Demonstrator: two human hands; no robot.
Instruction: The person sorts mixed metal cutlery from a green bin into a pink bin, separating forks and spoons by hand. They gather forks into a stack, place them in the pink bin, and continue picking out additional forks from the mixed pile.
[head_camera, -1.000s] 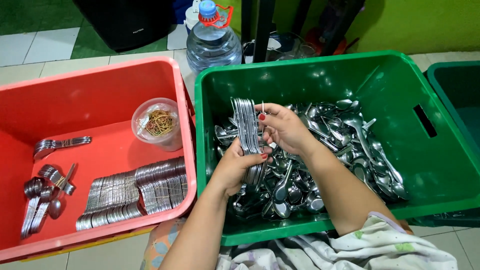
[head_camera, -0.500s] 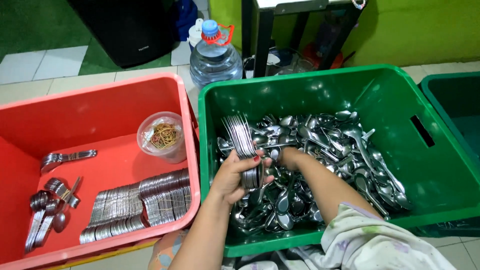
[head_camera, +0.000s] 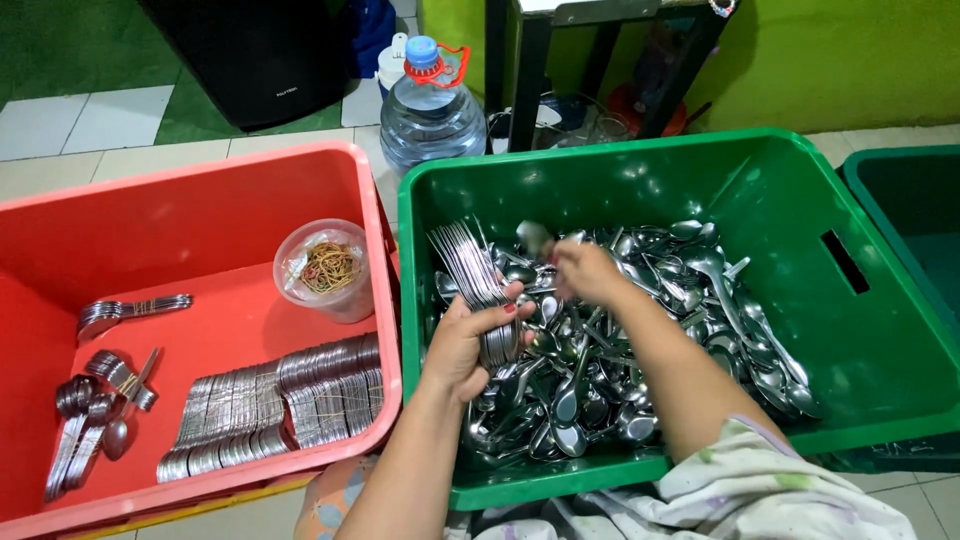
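Green plastic crate (head_camera: 800, 190) on the right holds a loose heap of shiny steel spoons (head_camera: 640, 350); red plastic crate (head_camera: 200, 210) on the left holds bundled spoon stacks (head_camera: 280, 400) near, small spoon bundles (head_camera: 100, 400) far left, and a clear plastic cup of rubber bands (head_camera: 328, 268) at its far right. Clear water bottle with blue cap (head_camera: 432, 110) sits on the floor beyond. Left hand (head_camera: 470, 345) is clenched round a fanned bundle of spoon handles (head_camera: 475, 280) over the green crate's left side. Right hand (head_camera: 590, 272) pinches a single steel spoon (head_camera: 535, 238), blurred. Spoons look stiff, light singly, slick; the bundle is best gripped mid-handle.
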